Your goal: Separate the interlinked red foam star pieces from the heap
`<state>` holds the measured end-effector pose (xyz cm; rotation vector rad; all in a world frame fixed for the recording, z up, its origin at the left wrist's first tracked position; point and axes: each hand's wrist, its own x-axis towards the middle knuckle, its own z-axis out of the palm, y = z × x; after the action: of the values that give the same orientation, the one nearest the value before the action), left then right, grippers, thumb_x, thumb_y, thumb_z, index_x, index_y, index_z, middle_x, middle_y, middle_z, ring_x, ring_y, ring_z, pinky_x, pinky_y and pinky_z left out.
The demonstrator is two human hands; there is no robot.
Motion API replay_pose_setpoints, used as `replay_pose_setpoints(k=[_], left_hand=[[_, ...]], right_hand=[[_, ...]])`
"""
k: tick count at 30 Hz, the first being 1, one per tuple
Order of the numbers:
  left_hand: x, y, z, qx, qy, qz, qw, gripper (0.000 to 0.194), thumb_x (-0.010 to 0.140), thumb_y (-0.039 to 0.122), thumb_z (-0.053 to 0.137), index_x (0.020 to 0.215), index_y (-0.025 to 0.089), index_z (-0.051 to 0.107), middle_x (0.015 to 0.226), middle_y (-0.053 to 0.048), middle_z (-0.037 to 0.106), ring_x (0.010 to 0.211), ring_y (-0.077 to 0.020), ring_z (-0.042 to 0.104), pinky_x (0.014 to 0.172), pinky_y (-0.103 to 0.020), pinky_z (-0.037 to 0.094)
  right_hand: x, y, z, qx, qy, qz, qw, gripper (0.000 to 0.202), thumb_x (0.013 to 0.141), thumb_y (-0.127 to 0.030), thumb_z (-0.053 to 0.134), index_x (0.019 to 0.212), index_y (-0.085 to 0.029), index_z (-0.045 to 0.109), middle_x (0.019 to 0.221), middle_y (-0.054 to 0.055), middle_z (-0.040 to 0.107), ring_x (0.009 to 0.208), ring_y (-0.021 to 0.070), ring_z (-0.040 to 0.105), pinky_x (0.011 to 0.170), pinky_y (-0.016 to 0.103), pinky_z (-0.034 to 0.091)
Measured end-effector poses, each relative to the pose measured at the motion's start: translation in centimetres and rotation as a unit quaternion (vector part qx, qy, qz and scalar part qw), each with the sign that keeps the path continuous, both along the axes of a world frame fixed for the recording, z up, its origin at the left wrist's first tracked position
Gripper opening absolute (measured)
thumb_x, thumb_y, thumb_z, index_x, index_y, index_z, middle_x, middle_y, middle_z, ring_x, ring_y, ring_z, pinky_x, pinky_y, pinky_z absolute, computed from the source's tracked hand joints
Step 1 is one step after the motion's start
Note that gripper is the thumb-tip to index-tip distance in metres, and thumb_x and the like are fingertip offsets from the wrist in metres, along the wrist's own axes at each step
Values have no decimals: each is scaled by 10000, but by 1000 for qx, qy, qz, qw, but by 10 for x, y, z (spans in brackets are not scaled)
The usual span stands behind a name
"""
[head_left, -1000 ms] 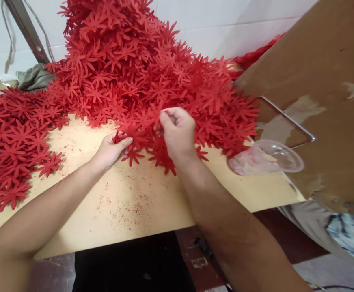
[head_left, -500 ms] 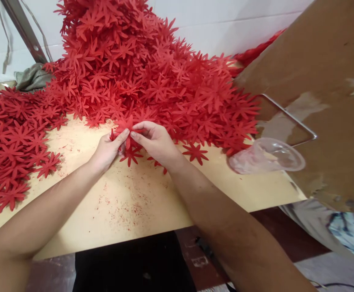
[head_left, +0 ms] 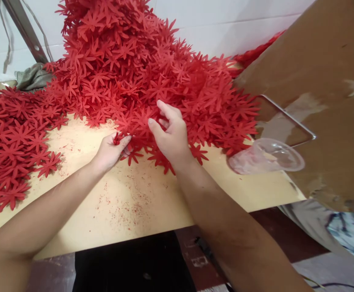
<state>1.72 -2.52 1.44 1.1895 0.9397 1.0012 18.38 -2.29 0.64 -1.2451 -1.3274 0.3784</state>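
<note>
My left hand (head_left: pixel 109 152) is closed over the tabletop, with bits of red flower cutout (head_left: pixel 116 139) showing between its thumb and fingers; most of what it grips is hidden. To the right, my right hand (head_left: pixel 171 132) is open, thumb and fingers apart and nothing visible in them. It hovers in front of a tall heap of red flower cutouts (head_left: pixel 128 61), each with several narrow petals. A few loose flower cutouts (head_left: pixel 161 158) lie on the table just below and between the hands.
More red flower cutouts (head_left: pixel 6 142) spread along the left of the pale tabletop (head_left: pixel 82 215). A clear plastic cup (head_left: pixel 266 155) lies on its side at the right, beside a large cardboard sheet (head_left: pixel 326 101) with a metal wire handle (head_left: pixel 295 117). Red crumbs dot the table.
My right hand has let go of the red flower cutout both hands were holding and moved right and slightly up, its fingers opening. My left hand stays nearly in place, still gripping red material.
</note>
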Motion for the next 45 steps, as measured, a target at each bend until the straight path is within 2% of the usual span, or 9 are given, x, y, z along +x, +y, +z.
replay_pose_setpoints(k=[5, 9, 12, 20, 25, 32, 39, 42, 45], left_hand=[[2, -2, 5, -5, -2, -9, 1000, 335, 803, 295, 644, 543, 167, 477, 406, 47, 484, 356, -36, 414, 394, -199, 318], [2, 0, 6, -35, -31, 20, 999, 366, 758, 361, 695, 545, 175, 462, 360, 89, 359, 327, -15, 284, 364, -200, 217], [0, 1, 5, -35, -40, 27, 998, 405, 740, 396, 706, 523, 178, 442, 366, 89, 342, 334, -13, 270, 363, -206, 202], [-2, 0, 5, -4, -40, -44, 998, 260, 721, 316, 716, 585, 161, 558, 489, 47, 525, 431, -33, 446, 433, -195, 338], [-3, 5, -2, -43, -67, 13, 997, 133, 698, 252, 701, 721, 147, 623, 621, 28, 636, 535, -54, 546, 562, -216, 466], [-4, 5, 0, -61, -96, 30, 993, 169, 612, 182, 741, 743, 141, 643, 642, 24, 663, 539, -60, 569, 543, -210, 487], [-5, 6, 6, -114, -127, 58, 984, 169, 637, 250, 729, 710, 133, 633, 600, 7, 658, 501, -81, 577, 461, -203, 465], [-5, 6, 4, -95, -123, 48, 987, 174, 599, 189, 759, 720, 137, 645, 637, 17, 672, 560, -71, 607, 536, -189, 487], [-4, 4, 2, -74, -108, 43, 991, 153, 597, 149, 764, 684, 139, 638, 614, 31, 649, 575, -57, 597, 598, -190, 487]], right_hand=[[-21, -19, 18, -27, -16, 105, 994, 252, 790, -401, 633, 958, -218, 671, 1046, 78, 649, 1047, 209, 587, 976, 430, 464], [-30, -19, 16, -120, 52, 244, 961, 329, 729, -483, 674, 869, -188, 640, 857, 41, 661, 789, 146, 615, 765, 327, 531], [-32, -16, 12, -126, 101, 289, 944, 339, 694, -508, 695, 784, -191, 618, 757, 6, 647, 704, 119, 595, 704, 291, 525], [-31, -13, 12, -74, 149, 143, 976, 223, 755, -414, 644, 697, -202, 603, 725, -8, 631, 714, 119, 581, 734, 296, 513], [-18, -8, 12, -57, 169, 59, 982, 212, 803, -355, 597, 669, -212, 518, 579, -41, 500, 532, 85, 449, 559, 254, 423], [-20, -9, 15, -91, 168, 126, 973, 119, 751, -263, 652, 742, -197, 552, 669, -38, 550, 592, 76, 497, 613, 241, 443], [-17, -11, 17, -90, 103, 82, 987, 427, 863, -472, 510, 553, -194, 414, 484, -60, 367, 465, 59, 342, 491, 229, 326], [-12, -6, 9, -62, 53, 35, 996, 370, 869, -456, 502, 611, -195, 459, 560, -37, 440, 542, 81, 436, 576, 249, 418], [-7, -2, 2, -16, -23, -21, 999, 255, 809, -436, 590, 873, -189, 598, 880, 48, 591, 835, 153, 571, 797, 343, 498]])
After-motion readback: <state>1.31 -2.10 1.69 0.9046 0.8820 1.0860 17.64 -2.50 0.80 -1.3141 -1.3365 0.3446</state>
